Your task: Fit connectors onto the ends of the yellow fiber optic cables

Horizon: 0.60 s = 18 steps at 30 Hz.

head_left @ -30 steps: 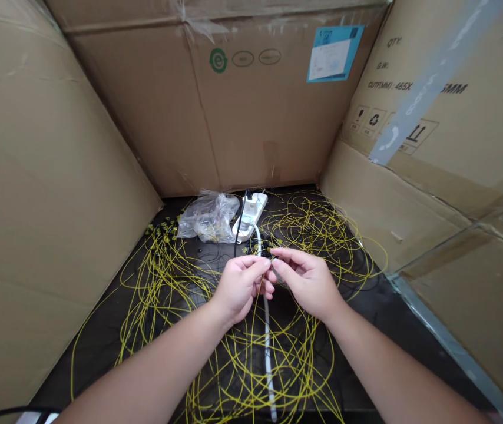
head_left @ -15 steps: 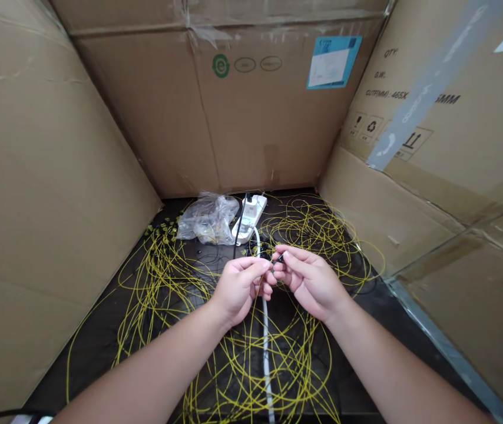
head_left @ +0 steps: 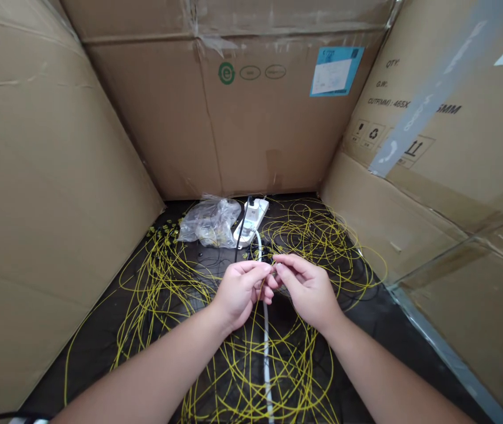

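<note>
In front of me, over the dark table, my left hand (head_left: pixel 241 294) pinches a thin yellow wire (head_left: pixel 257 295) between thumb and forefinger. The wire hangs down from its fingers. My right hand (head_left: pixel 311 290) is closed in a pinch, its fingertips meeting those of the left. Whatever lies between the right fingertips is too small and covered to make out. Beneath both hands runs a white cable (head_left: pixel 266 347), with a loose tangle of yellow wires (head_left: pixel 278 365) around it.
A white power strip (head_left: pixel 251 222) with a black cord stands behind the hands, beside a clear plastic bag (head_left: pixel 211 221). More yellow wires with black ends (head_left: pixel 163 235) lie left; coils (head_left: pixel 317 229) lie right. Cardboard walls (head_left: pixel 242 129) enclose the table on three sides.
The right thumb and fingers have closed in toward the left fingertips. A small black piece that showed in the right hand is now hidden. The view has tilted slightly up.
</note>
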{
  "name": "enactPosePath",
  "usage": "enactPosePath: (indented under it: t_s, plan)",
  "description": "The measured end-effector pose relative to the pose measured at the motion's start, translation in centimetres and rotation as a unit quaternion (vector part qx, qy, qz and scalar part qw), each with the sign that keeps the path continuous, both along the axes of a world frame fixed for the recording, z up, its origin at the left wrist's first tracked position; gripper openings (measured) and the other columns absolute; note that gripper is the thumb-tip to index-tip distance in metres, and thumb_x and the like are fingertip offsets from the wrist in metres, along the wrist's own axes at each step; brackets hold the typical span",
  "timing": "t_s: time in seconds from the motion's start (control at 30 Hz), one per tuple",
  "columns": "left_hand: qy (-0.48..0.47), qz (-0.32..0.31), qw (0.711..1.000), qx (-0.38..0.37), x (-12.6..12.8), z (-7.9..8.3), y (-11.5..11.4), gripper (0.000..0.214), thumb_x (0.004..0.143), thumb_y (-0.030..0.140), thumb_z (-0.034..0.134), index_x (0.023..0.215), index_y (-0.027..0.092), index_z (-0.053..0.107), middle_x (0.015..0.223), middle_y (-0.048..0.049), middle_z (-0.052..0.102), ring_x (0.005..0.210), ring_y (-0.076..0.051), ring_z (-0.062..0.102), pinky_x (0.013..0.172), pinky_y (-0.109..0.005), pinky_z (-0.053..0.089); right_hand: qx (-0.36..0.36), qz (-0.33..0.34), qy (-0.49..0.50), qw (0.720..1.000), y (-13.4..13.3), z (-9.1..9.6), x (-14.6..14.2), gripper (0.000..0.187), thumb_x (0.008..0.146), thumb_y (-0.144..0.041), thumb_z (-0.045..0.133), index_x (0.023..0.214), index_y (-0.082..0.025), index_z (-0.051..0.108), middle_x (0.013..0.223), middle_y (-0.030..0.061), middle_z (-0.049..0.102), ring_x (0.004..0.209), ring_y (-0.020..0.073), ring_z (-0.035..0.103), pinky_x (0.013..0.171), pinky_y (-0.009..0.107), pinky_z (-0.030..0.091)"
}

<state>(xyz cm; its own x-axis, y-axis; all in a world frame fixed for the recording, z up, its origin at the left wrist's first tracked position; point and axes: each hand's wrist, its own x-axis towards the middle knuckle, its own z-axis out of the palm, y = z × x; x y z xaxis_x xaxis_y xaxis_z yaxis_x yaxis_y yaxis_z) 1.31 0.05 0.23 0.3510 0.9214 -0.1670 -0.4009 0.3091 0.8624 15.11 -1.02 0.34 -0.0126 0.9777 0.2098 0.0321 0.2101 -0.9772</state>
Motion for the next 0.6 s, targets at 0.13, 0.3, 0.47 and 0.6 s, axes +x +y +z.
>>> enactPosePath:
  t_s: [0.13, 0.3, 0.47, 0.6]
  plan:
    - [0.0, -0.003, 1.0, -0.003, 0.01, 0.05, -0.01, 0.02, 0.076, 0.029, 0.061, 0.069, 0.009, 0.062, 0.064, -0.0042, 0.06, 0.047, -0.008, 0.053, 0.044, -0.021, 0.041, 0.016, -0.003, -0.023, 1.0, 0.08, -0.29, 0.1, 0.019, 0.081, -0.028, 0.057, 0.094, -0.019, 0.066, 0.084, 0.006, 0.063, 0.075, 0.0164, 0.061, 0.069, 0.03, 0.052]
    - [0.003, -0.008, 1.0, -0.01, 0.05, 0.18, 0.02, 0.02, 0.076, 0.027, 0.061, 0.069, 0.009, 0.061, 0.063, -0.0044, 0.06, 0.047, -0.009, 0.053, 0.044, -0.021, 0.042, 0.036, -0.012, -0.049, 0.998, 0.11, -0.4, 0.26, 0.019, 0.082, -0.026, 0.056, 0.095, -0.021, 0.068, 0.09, 0.0054, 0.063, 0.075, 0.0151, 0.06, 0.069, 0.029, 0.051]
    - [0.005, -0.008, 1.0, -0.017, 0.07, 0.22, 0.08, 0.018, 0.075, 0.027, 0.062, 0.071, 0.009, 0.061, 0.062, -0.0041, 0.06, 0.046, -0.009, 0.053, 0.044, -0.022, 0.041, 0.072, -0.022, -0.072, 0.995, 0.17, -0.31, 0.36, 0.02, 0.082, -0.025, 0.056, 0.096, -0.022, 0.069, 0.089, 0.0053, 0.063, 0.078, 0.0159, 0.06, 0.071, 0.03, 0.05]
    - [0.007, -0.007, 1.0, -0.02, 0.08, 0.16, 0.07, 0.018, 0.074, 0.028, 0.062, 0.071, 0.01, 0.062, 0.062, -0.0038, 0.06, 0.046, -0.009, 0.053, 0.044, -0.022, 0.041, 0.104, -0.016, -0.098, 0.99, 0.1, -0.11, 0.37, 0.022, 0.083, -0.023, 0.053, 0.099, -0.023, 0.069, 0.082, 0.0048, 0.062, 0.076, 0.0162, 0.059, 0.072, 0.032, 0.049]
